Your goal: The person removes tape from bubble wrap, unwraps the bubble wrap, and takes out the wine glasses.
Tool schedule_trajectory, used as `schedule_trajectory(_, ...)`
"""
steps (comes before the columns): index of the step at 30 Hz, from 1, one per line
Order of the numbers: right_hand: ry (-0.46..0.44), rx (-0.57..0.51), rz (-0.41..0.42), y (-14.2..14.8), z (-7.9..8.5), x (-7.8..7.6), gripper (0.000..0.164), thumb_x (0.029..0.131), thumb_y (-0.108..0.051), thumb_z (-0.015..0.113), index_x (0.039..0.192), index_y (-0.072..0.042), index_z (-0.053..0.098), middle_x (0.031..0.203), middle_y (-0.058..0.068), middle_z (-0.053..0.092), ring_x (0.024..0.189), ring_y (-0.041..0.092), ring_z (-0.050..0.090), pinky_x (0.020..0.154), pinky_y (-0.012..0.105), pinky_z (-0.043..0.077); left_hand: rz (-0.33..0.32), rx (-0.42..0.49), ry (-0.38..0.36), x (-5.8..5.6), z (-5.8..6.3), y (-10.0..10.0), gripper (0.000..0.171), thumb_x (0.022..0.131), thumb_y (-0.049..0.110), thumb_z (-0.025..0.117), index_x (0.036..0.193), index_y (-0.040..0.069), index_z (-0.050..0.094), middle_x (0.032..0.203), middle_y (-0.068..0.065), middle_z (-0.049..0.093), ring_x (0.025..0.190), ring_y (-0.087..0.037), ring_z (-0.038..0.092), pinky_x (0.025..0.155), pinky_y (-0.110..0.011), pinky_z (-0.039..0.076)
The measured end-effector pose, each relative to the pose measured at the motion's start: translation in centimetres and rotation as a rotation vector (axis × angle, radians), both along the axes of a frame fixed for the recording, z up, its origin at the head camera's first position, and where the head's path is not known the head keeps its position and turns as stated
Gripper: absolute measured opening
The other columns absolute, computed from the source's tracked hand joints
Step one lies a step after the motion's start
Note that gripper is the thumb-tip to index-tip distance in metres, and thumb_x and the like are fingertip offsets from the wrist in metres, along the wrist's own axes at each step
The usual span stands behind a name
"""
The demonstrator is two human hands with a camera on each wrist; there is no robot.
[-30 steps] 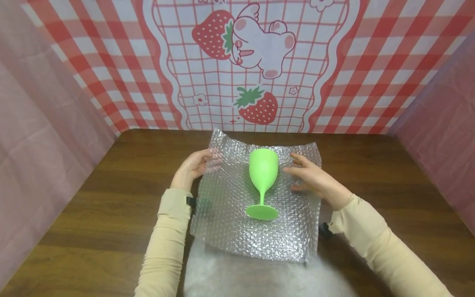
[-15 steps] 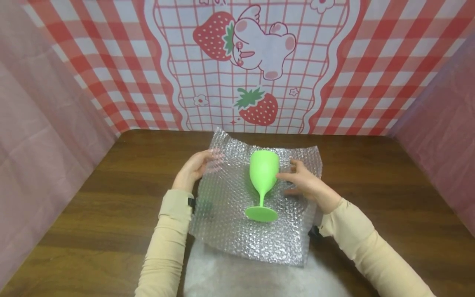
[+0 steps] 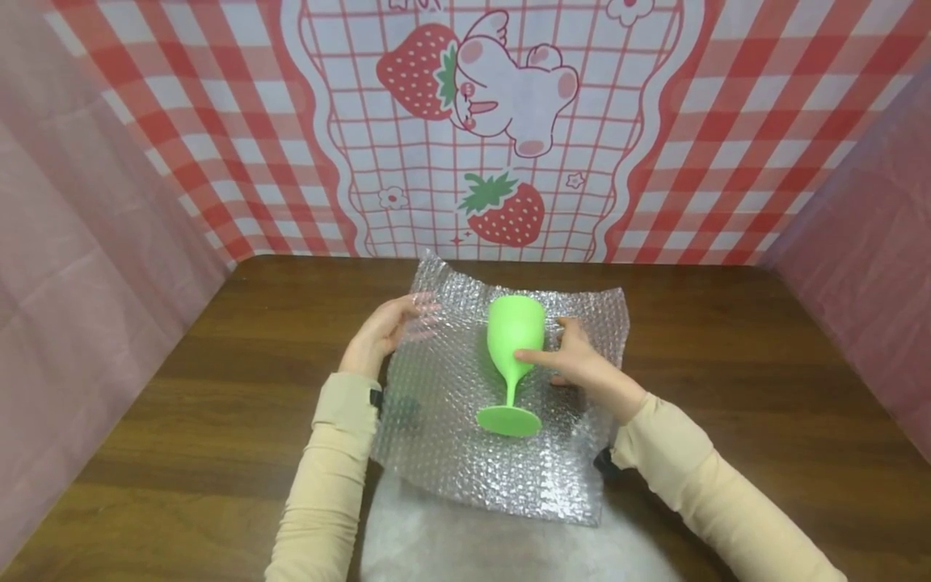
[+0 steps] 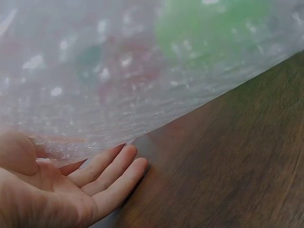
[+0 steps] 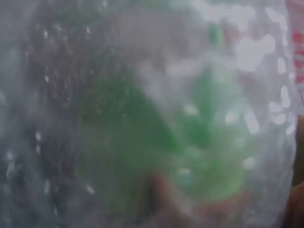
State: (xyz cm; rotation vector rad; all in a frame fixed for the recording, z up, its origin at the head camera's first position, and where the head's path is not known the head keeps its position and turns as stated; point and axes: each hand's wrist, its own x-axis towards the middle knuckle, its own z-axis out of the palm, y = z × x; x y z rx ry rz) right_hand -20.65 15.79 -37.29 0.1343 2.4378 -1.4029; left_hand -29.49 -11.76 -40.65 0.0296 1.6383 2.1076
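A bright green plastic goblet [image 3: 516, 327] lies on a sheet of bubble wrap [image 3: 451, 420], its bowl toward the back and its round foot toward me. My left hand [image 3: 385, 327] is at the wrap's left edge, its fingers showing through the sheet. In the left wrist view that hand [image 4: 90, 190] lies under the wrap's edge with its fingers extended. From the right, my right hand [image 3: 585, 364] reaches over the wrap, one straight finger touching the lower bowl. The right wrist view is blurred behind the wrap, with green shapes [image 5: 209, 142] and part of a finger.
Under everything is a dark brown wooden table [image 3: 218, 404]. A pale greyish-white surface [image 3: 473, 550] shows below the wrap's front edge. A red-and-white checked cloth [image 3: 727, 145] with strawberries hangs at the back, and pink curtains [image 3: 94, 242] stand at the sides.
My right hand has moved left from beside the goblet until a finger overlaps its bowl. The wrap's right side has shifted slightly inward. My left hand stays nearly still.
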Motion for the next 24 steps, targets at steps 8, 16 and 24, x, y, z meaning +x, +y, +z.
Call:
schedule_trajectory(8,0.091,0.234,-0.007,-1.5,-0.4,0.0,0.114,0.067,-0.052,0.072,0.141,0.004,0.005,0.139,0.03,0.02,0.124,0.043,0.029,0.101,0.059,0.03,-0.004,-0.007,-0.007,0.0,0.0,0.1,0.051,0.09,-0.001,0.026,0.14,0.001,0.028,0.14,-0.023,0.034,0.092,-0.012,0.058,0.097,-0.038,0.044)
schedule_trajectory(16,0.088,0.206,-0.024,-1.6,-0.5,0.1,0.114,0.068,-0.047,0.073,0.141,0.005,0.003,0.139,0.029,0.021,0.125,0.043,0.028,0.102,0.059,0.028,-0.012,0.005,-0.003,0.0,0.2,0.2,0.051,0.09,-0.002,0.026,0.141,0.0,0.026,0.122,-0.017,0.051,0.094,-0.014,0.058,0.095,-0.037,0.045)
schedule_trajectory(24,0.083,0.086,0.005,-1.1,-0.7,0.2,0.11,0.068,-0.034,0.076,0.142,0.002,0.002,0.136,0.027,0.027,0.119,0.041,0.037,0.099,0.057,0.033,-0.007,0.02,-0.014,0.2,0.2,0.2,0.051,0.09,-0.003,0.025,0.141,-0.001,0.026,0.126,-0.019,0.047,0.1,-0.017,0.055,0.098,-0.039,0.042)
